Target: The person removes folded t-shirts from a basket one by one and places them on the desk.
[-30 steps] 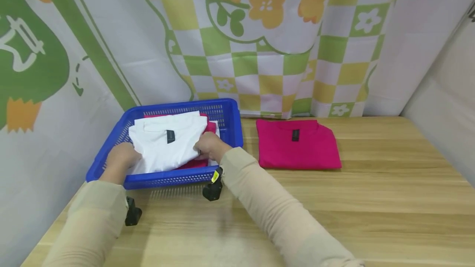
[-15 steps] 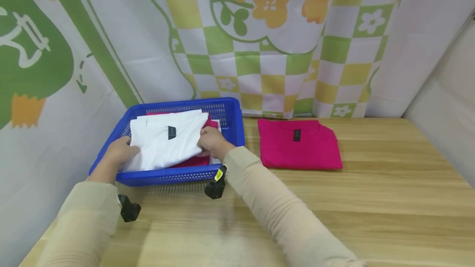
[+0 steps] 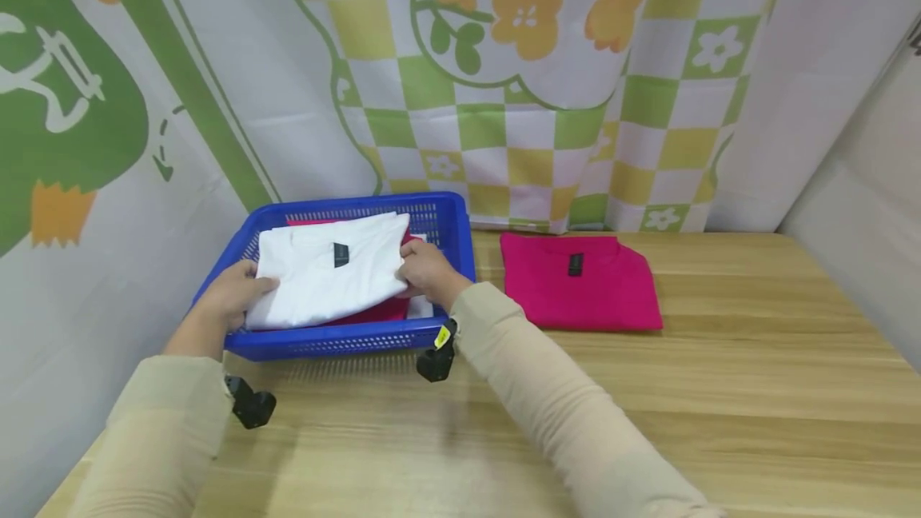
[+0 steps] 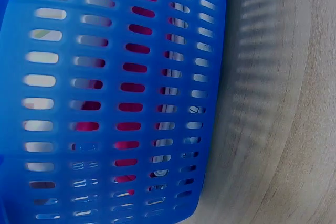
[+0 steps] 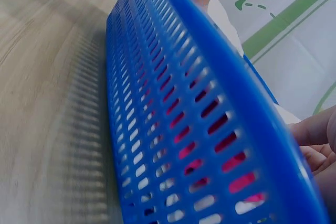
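White shirt (image 3: 324, 286) runs long from about nine to three o'clock, left hand (image 3: 233, 292) gripping its nine-o'clock edge, right hand (image 3: 432, 272) its three-o'clock; neither is nearer.

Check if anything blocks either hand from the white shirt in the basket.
Nothing visible does. The left hand and right hand reach over the rim of the blue basket and grip the white shirt at its sides; nothing visible lies on top.

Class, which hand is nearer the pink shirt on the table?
Right. The right hand pinches the white shirt's edge facing the pink shirt; the left hand, farther, holds the opposite edge.
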Action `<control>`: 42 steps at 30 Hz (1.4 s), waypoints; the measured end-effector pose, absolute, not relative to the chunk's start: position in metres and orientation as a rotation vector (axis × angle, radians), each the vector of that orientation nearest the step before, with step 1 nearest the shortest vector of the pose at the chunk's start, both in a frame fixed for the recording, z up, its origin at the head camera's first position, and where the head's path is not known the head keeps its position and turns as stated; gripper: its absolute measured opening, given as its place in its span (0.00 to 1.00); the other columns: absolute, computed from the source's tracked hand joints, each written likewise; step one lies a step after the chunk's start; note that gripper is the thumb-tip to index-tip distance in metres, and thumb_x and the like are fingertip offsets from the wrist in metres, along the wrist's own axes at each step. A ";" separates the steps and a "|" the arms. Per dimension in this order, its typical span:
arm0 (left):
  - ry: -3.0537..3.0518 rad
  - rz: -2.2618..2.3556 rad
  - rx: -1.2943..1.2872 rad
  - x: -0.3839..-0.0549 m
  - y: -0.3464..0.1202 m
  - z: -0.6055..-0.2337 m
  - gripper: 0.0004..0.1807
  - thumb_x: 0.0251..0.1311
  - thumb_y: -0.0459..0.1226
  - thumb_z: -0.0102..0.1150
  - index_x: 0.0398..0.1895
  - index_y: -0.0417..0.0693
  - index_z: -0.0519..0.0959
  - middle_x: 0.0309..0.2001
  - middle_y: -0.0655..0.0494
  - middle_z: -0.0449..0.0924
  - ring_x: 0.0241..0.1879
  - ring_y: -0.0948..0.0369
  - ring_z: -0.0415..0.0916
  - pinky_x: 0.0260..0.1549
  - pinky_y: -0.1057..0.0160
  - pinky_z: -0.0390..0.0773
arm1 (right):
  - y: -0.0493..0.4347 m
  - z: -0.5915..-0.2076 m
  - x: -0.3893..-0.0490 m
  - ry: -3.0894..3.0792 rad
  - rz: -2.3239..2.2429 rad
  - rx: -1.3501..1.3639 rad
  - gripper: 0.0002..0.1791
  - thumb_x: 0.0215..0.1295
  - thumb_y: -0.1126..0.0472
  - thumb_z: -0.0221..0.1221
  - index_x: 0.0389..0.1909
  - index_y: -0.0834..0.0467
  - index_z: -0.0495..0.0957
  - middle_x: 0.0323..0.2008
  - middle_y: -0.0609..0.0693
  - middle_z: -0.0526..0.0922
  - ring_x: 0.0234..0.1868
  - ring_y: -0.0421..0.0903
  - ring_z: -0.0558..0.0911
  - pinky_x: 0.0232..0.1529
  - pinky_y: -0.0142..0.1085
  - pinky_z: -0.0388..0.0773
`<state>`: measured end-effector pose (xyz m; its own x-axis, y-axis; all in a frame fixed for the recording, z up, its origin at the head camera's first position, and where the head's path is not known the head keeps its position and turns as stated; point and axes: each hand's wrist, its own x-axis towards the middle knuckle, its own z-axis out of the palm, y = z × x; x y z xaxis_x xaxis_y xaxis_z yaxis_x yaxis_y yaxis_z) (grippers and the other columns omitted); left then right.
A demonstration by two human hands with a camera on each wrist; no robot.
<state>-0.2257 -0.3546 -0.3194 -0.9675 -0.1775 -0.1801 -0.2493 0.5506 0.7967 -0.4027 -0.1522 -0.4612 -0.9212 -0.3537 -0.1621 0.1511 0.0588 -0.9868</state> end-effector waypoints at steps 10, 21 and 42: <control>2.513 1.832 -0.286 -0.221 -0.350 -0.316 0.09 0.55 0.30 0.49 0.33 0.35 0.60 0.28 0.57 0.66 0.21 0.67 0.70 0.22 0.68 0.75 | -0.120 -0.444 -0.401 1.922 -1.965 -0.423 0.23 0.45 0.76 0.56 0.44 0.59 0.67 0.35 0.56 0.73 0.28 0.51 0.77 0.22 0.46 0.76; 2.020 2.460 -0.061 -0.219 -0.335 -0.307 0.12 0.49 0.22 0.53 0.31 0.44 0.65 0.24 0.59 0.76 0.24 0.64 0.75 0.23 0.68 0.75 | -0.055 -0.281 -0.267 2.014 -1.942 -0.479 0.17 0.54 0.80 0.46 0.46 0.73 0.62 0.37 0.63 0.72 0.31 0.46 0.72 0.35 0.42 0.75; 1.862 2.594 0.271 -0.219 -0.270 -0.294 0.09 0.55 0.21 0.43 0.35 0.41 0.64 0.30 0.54 0.75 0.30 0.61 0.75 0.27 0.66 0.76 | 0.015 -0.299 -0.288 1.953 -2.107 -0.568 0.18 0.54 0.79 0.48 0.47 0.73 0.62 0.36 0.56 0.75 0.29 0.40 0.75 0.28 0.30 0.73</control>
<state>-0.2192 -0.2696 -0.2937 -0.9837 0.0472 0.1733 0.1491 -0.3231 0.9345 -0.2879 0.0154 -0.2992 -0.9030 -0.4081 0.1345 -0.1032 -0.0980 -0.9898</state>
